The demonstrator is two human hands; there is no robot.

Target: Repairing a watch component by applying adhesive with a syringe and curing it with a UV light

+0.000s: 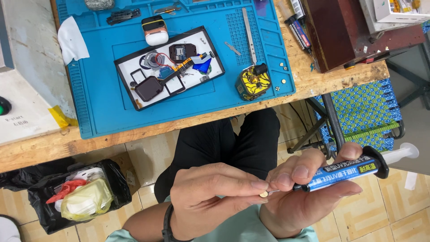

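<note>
Two hands meet low over the lap, below the blue work mat (112, 107) on the wooden bench. Right hand (304, 192) wraps its fingers around a blue syringe (345, 172), nozzle pointing left, plunger sticking out right. Left hand (210, 197) pinches a tiny round gold part (264, 194) between thumb and fingertips, right at the nozzle tip. Up on the mat, a white tray (134, 67) carries dismantled watch parts, with a yellow tape roll (253, 83) just right of it.
</note>
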